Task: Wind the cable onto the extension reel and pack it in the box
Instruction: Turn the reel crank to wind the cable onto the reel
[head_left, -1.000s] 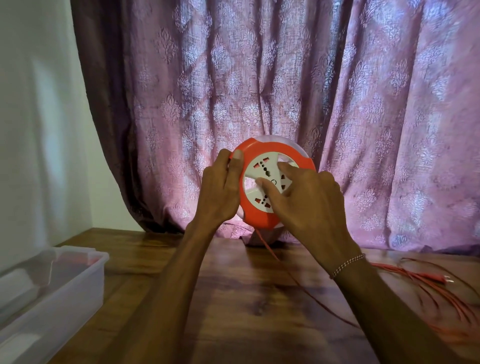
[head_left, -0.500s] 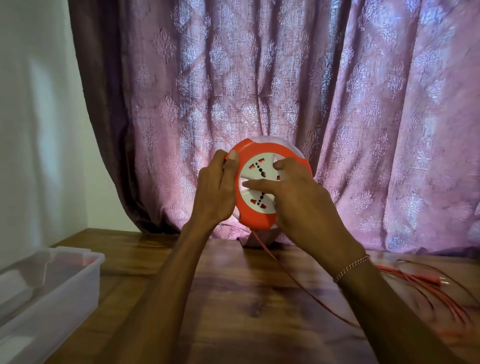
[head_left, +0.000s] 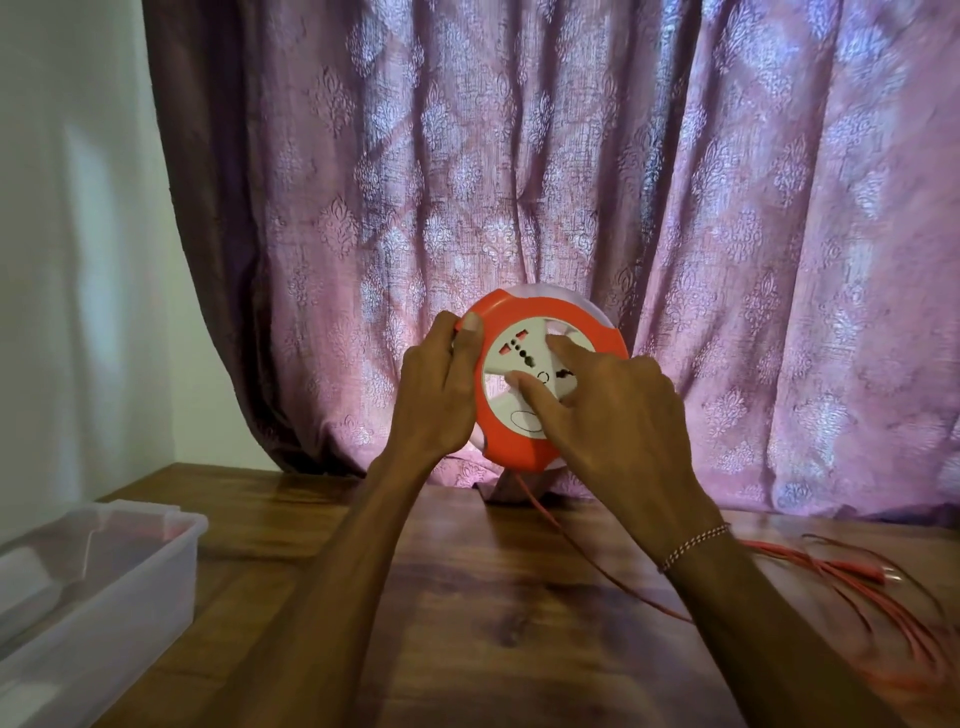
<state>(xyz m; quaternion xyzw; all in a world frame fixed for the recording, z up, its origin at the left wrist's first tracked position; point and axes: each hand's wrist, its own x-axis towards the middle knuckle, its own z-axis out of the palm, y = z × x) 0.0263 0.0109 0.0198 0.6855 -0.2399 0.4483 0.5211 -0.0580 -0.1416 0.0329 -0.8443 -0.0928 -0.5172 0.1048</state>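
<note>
An orange extension reel (head_left: 519, 447) with a white socket face is held upright in the air above the table, facing me. My left hand (head_left: 439, 395) grips its left rim, thumb on the orange edge. My right hand (head_left: 613, 410) lies over the white face with two fingers pressed into it. A thin orange cable (head_left: 587, 556) hangs from the reel's bottom and runs down right across the table to loose loops and a plug (head_left: 883, 577) at the right edge.
A clear plastic box (head_left: 171, 561) stands open on the wooden table (head_left: 467, 623) at the lower left. A purple patterned curtain (head_left: 519, 182) hangs right behind the reel. A white wall is on the left.
The white socket face has turned under my right-hand fingers. The reel and both hands stay at about the same place in the air.
</note>
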